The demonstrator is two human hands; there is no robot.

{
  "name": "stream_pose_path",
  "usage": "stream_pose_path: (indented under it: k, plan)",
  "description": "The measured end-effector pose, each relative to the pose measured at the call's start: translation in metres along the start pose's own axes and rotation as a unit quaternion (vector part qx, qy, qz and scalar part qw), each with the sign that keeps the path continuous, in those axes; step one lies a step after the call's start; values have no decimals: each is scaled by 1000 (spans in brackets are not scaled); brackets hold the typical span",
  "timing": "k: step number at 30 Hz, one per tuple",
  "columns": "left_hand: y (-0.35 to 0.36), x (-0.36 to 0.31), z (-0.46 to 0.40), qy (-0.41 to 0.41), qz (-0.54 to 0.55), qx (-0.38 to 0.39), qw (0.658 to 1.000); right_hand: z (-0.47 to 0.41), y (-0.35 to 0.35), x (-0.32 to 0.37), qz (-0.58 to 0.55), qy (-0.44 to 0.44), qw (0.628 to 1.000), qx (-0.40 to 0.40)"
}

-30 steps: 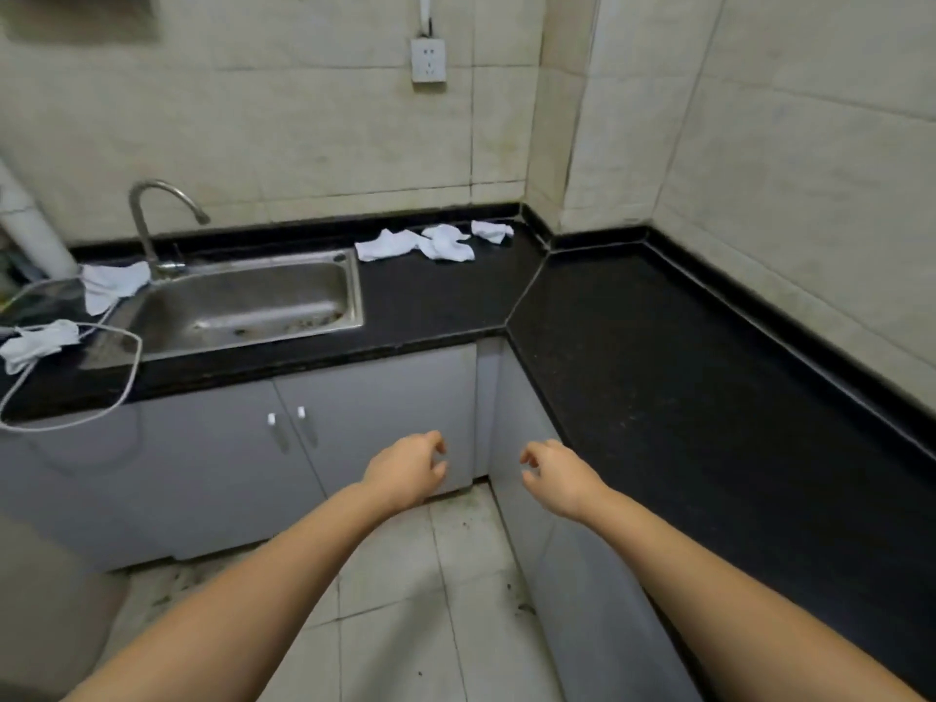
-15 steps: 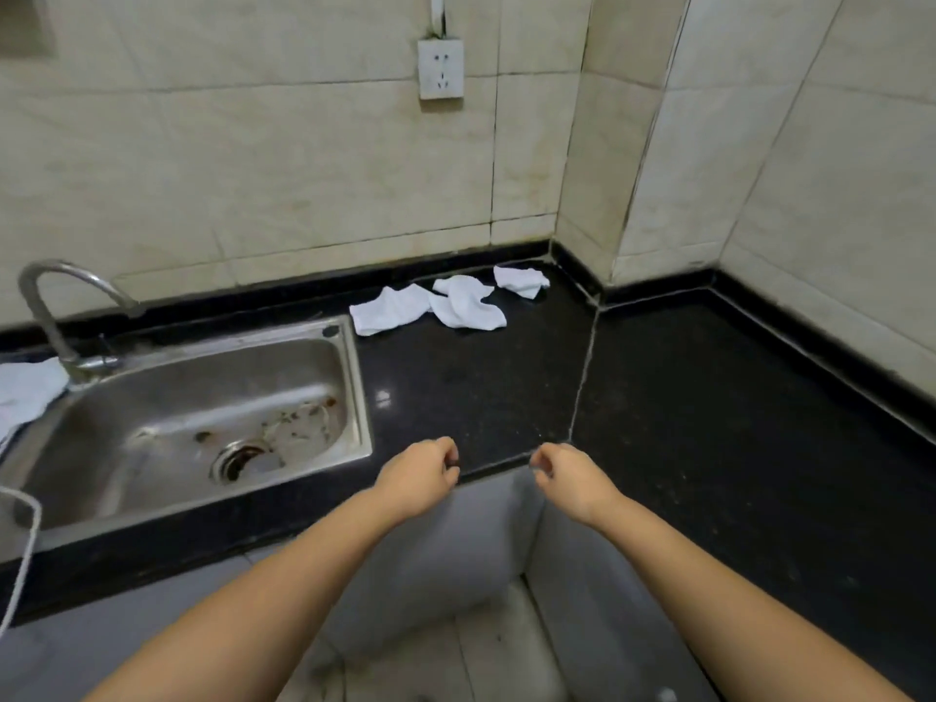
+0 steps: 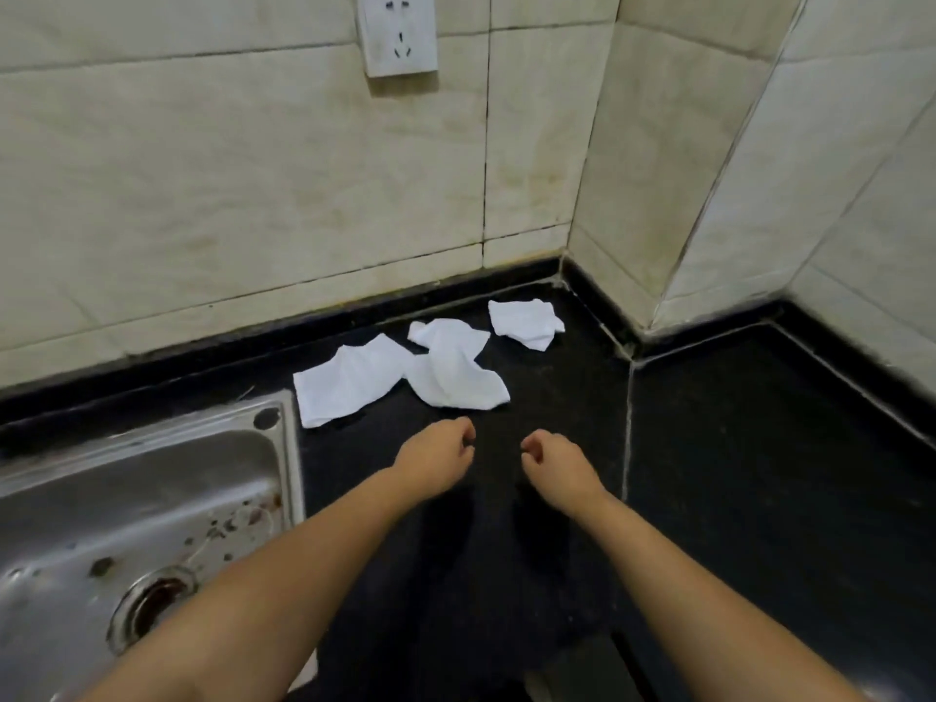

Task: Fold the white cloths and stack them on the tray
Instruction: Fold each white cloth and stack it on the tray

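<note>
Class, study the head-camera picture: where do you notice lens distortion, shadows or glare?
Head view: wide-angle bending curves the wall tiles' grout lines; soft shadows lie on the black counter beneath both forearms; the steel sink shows dull sheen, no harsh glare; the white cloths stay sharp.

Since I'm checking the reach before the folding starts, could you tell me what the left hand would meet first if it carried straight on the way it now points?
Probably the crumpled middle cloth: the left hand points towards it, though depth is uncertain.
</note>
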State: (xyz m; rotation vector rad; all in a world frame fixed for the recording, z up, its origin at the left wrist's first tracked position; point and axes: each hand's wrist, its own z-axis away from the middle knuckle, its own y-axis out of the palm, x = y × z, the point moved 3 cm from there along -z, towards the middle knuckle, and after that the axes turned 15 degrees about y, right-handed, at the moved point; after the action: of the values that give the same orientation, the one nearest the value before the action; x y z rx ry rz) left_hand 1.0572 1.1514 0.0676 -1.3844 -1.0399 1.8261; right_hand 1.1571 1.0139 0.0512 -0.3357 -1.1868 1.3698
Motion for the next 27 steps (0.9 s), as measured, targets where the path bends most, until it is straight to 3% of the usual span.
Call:
stream_pose_path:
  k: [7, 11, 13, 15, 20, 27]
  plan:
    - [-16, 29, -122, -20, -23, -30, 999, -108, 9, 46, -28, 6, 1000, -11]
    - [-10, 46, -155, -2, -95, 47, 994, -137, 17, 54, 50, -39, 998, -3]
    - [-9, 53, -161, 8, -158, 98, 983, -142, 15, 51, 34, -72, 997, -6]
    - [-10, 59, -163, 12, -204, 103, 973, -142, 7, 48, -2, -100, 995, -3]
    - [-36, 63, -153, 47, -222, 20, 974, -132, -43, 41, -149, -80, 985, 8]
    - [-112, 56, -146, 92, -146, -196, 965, -113, -140, 62, -189, -115, 968, -120]
